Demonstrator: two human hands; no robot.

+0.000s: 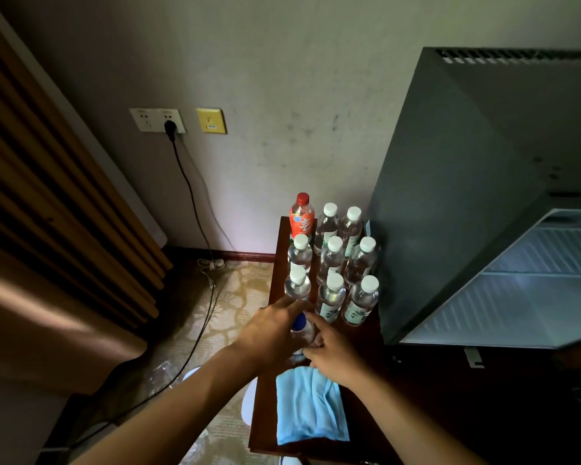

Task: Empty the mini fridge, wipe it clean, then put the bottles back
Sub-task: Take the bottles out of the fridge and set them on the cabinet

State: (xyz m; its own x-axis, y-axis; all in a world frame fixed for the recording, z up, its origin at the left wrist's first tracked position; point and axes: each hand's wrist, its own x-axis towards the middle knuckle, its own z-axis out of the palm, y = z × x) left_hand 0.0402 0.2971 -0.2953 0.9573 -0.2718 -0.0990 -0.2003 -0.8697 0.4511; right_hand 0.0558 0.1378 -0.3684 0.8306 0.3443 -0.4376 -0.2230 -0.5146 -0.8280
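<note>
**Blue-capped bottle held in both hands beside the open fridge**

Both hands meet on one upright bottle [301, 333] with a blue cap at the near end of a dark wooden table [416, 397]. The left hand [271, 332] wraps its fingers round the bottle's left side below the cap; the right hand [332, 352] pinches it from the right, fingertips touching the clear body. Neither hand is free.

The bottle's long axis stands vertical, directly ahead of both wrists. Just beyond it, a block of white-capped bottles [332, 283] stands in rows, with a red-capped bottle [302, 213] at the far left corner by the wall. A folded blue cloth [311, 407] lies on the table just below the right wrist.

The fridge [450, 196] stands to the right, its door open and pale shelving [534, 280] showing inside. From the held bottle, the fridge opening lies to the right, so the right hand is nearer to it, while the left is nearer to the bottle rows. Whether this bottle is joining the rows or leaving them cannot be told; the shelves in view hold nothing.
</note>
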